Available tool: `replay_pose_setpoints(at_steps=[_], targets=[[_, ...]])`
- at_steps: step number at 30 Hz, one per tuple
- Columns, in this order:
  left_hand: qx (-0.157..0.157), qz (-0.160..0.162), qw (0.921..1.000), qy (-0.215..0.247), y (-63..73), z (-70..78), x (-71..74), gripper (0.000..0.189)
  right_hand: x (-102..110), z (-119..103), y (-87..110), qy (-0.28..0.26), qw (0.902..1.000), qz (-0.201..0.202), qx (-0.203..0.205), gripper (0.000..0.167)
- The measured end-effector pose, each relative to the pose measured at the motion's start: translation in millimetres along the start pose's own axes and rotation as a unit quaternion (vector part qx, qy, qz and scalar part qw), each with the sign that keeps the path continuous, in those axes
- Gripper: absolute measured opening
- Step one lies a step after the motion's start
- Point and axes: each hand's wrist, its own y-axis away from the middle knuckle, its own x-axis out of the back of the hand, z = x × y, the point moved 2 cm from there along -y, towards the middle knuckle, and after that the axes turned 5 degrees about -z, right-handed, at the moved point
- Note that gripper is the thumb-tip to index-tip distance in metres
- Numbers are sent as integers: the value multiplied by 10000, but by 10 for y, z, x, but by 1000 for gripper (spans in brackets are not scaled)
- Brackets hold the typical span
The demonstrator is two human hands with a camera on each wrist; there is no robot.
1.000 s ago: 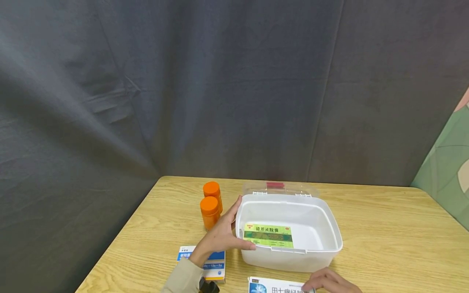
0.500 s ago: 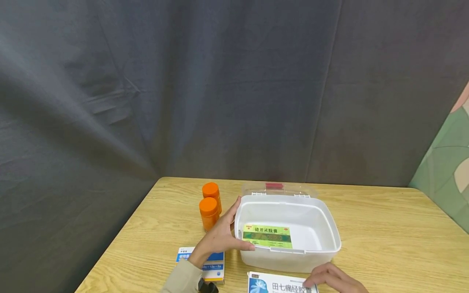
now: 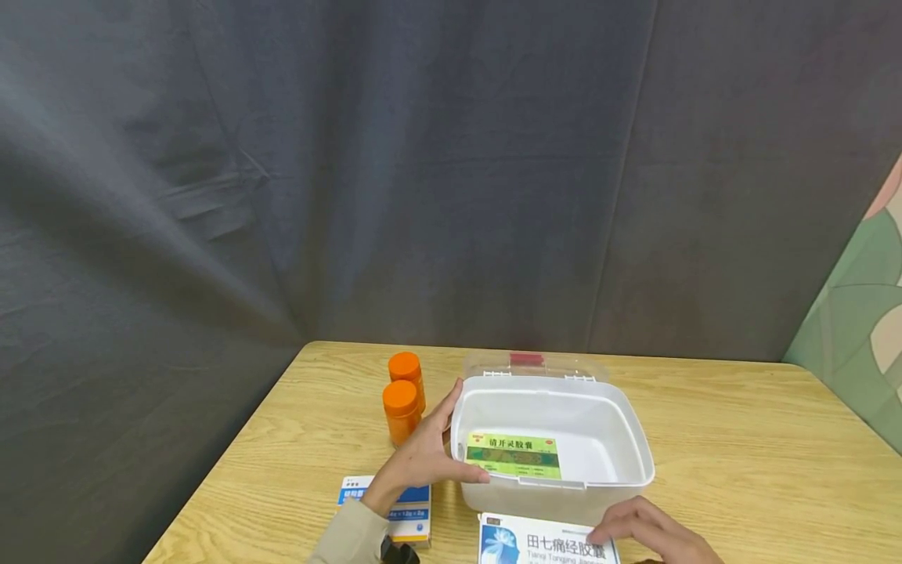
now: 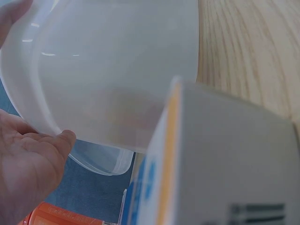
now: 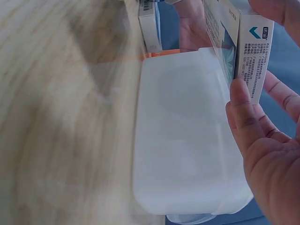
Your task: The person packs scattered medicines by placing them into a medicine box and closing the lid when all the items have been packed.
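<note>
My left hand holds the left end of a white plastic storage box, thumb over its front rim and fingers along its side. Inside the storage box, at the left, lies a green medicine box. In front of it my right hand grips a white and blue medicine box by its right end. The right wrist view shows this medicine box raised off the table, between thumb and fingers. Its lower part is cut off in the head view.
Two orange bottles stand left of the storage box. Another blue and white medicine box is on the table beneath my left wrist, partly hidden. The storage box's clear lid hangs open at the back. A dark curtain rises behind.
My right hand has lifted the white and blue medicine box up and closer to the storage box's front, showing more of its face. The left hand stays in place; the view has shifted slightly.
</note>
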Motion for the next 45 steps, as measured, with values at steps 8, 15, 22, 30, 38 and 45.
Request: replay_pose_setpoints(at_steps=[8,15,22,30,38,45], targets=[[-80,-51,9999,52,-7,7,3,121,138,-20,-60,-546,9955,-422,-647,45],[-73,-24,10000,45,1,7,-1,121,277,-59,-129,-90,9946,-388,-961,56],[-20,9,10000,1,1,-9,-7,119,407,-116,-163,454,9898,-210,-1334,67],[-54,17,10000,21,-2,-17,-2,119,516,-166,-226,373,9904,-173,-1323,78],[18,35,10000,-11,13,-8,-7,120,552,-253,-307,449,9936,-230,-1016,74],[-5,53,10000,17,14,-3,2,120,546,-342,-399,664,9918,-101,-1092,70]])
